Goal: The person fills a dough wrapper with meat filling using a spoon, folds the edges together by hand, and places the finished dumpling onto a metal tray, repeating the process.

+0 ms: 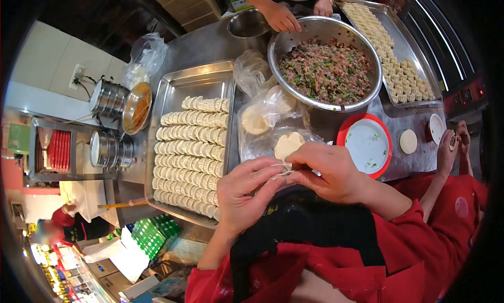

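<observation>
My left hand (252, 190) and my right hand (331, 171) meet in front of my dark apron, fingertips pinched together. Between them is a dumpling (286, 168); only its pale dough edge shows, and the fingers cover the rest. Just beyond my fingers lies a round dough wrapper (289, 143), on or by a clear plastic bag (255, 119) with more wrappers. Left of my hands, a metal tray (202, 78) holds several rows of pleated dumplings (189, 161). A large steel bowl (370, 95) of chopped meat and green filling (325, 69) stands beyond.
A red-rimmed plate (366, 143) and a single wrapper (408, 142) lie to the right. Another person's hands (447, 148) work there. Across the table, a co-worker's hand (283, 17) reaches the bowl's rim. A second dumpling tray (412, 40) sits at the far right.
</observation>
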The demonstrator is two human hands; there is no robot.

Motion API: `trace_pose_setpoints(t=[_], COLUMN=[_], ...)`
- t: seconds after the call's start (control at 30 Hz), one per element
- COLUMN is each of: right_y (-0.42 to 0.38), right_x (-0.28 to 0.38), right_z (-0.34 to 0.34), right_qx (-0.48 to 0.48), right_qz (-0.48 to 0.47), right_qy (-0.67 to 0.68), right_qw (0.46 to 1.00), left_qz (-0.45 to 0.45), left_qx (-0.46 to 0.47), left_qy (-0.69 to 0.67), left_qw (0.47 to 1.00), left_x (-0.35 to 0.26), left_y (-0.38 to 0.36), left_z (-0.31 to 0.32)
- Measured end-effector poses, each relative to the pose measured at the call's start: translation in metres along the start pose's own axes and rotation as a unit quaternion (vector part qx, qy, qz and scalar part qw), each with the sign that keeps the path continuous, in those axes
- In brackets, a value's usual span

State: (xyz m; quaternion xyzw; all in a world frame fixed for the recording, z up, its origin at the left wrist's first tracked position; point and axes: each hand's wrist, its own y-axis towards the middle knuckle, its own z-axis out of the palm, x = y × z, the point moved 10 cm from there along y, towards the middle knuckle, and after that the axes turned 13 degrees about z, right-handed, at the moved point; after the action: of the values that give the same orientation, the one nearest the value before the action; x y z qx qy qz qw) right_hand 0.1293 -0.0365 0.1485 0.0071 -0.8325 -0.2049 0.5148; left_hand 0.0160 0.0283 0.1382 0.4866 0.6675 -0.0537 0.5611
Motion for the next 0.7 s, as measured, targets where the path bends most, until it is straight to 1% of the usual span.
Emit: trace_pose_setpoints(t=[0.03, 0.1, 0.2, 0.27, 0.33, 0.4, 0.5, 0.57, 0.6, 0.7], right_y=[0.001, 0.001, -0.002, -0.004, -0.002, -0.001, 0.000, 0.000, 0.000, -0.004], right_x=[-0.002, -0.004, -0.004, -0.004, -0.005, -0.007, -0.010, -0.019, -0.020, -0.013], right_z=[0.000, 0.001, 0.002, 0.000, -0.002, -0.003, -0.004, 0.002, 0.002, 0.002], right_qx=[0.008, 0.017, 0.004, -0.015, -0.012, -0.008, -0.012, 0.032, 0.032, 0.024], right_qz=[0.015, 0.030, 0.016, 0.006, 0.008, 0.010, 0.021, 0.083, 0.083, 0.026], right_qy=[0.008, 0.016, -0.010, -0.015, -0.003, 0.008, 0.017, 0.013, 0.012, -0.008], right_qw=[1.000, 0.999, 1.000, 1.000, 1.000, 1.000, 1.000, 0.996, 0.996, 0.999], left_qz=[-0.001, 0.032, 0.015, 0.011, 0.007, -0.034, -0.039, -0.025, -0.010, 0.009], left_qx=[-0.002, 0.031, 0.047, 0.032, 0.019, -0.028, -0.012, 0.003, 0.018, 0.041], left_qy=[0.000, 0.018, 0.019, 0.016, 0.011, 0.005, -0.002, 0.006, 0.015, 0.020], left_qw=[1.000, 0.999, 0.999, 0.999, 1.000, 0.999, 0.999, 1.000, 1.000, 0.999], left_x=[0.001, -0.006, -0.004, -0.004, -0.002, 0.011, 0.012, 0.008, 0.005, 0.001], left_y=[0.001, 0.004, 0.004, 0.005, 0.004, -0.004, -0.005, -0.003, -0.001, 0.001], left_z=[0.000, 0.006, 0.010, 0.006, 0.004, -0.005, -0.001, 0.002, 0.005, 0.009])
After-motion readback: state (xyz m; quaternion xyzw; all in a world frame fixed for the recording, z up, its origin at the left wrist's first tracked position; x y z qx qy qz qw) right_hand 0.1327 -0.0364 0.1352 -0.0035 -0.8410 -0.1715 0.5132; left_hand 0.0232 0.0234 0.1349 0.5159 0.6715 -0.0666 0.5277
